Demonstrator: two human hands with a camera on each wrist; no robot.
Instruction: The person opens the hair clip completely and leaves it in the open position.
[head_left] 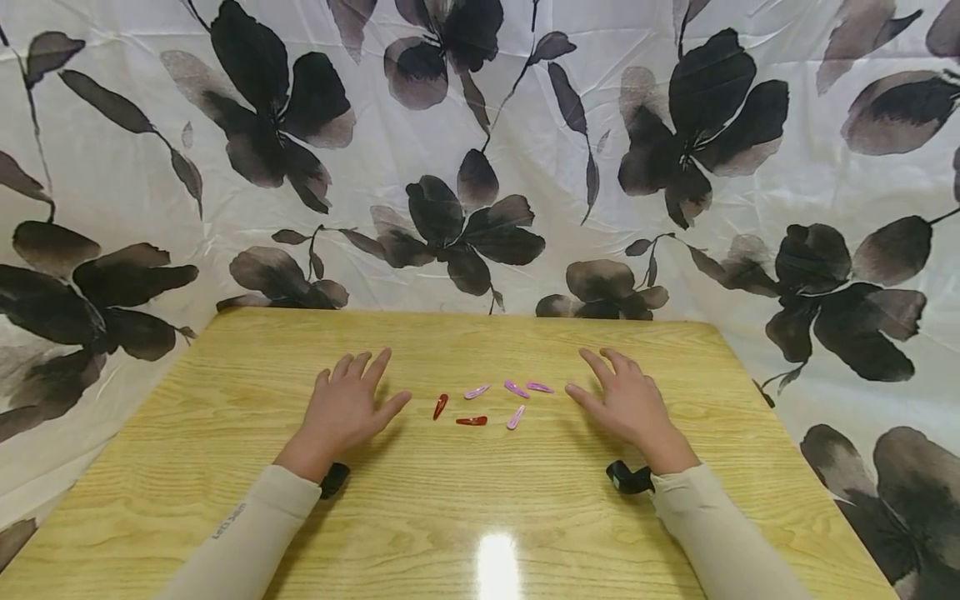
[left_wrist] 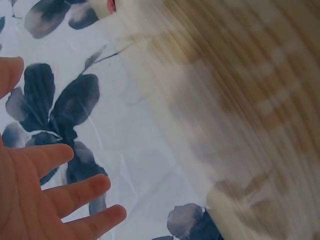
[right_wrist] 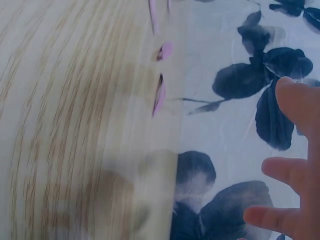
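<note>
Two slim, glossy red teardrop-shaped hair clips [head_left: 472, 422] and four pink-to-purple clips of similar shape [head_left: 515, 417] lie loosely grouped on the yellow wood-grain table [head_left: 450, 500], between the hands. The left hand [head_left: 347, 410], nearest the red ones, and the right hand [head_left: 630, 403], nearest the purple ones, stand apart from them, fingers spread, gripping nothing. Such flat pieces probably call for a fingertip pinch across their long edges, singly, without nudging neighbours. Behind hangs white cloth printed with dark flowers [head_left: 555, 158].
</note>
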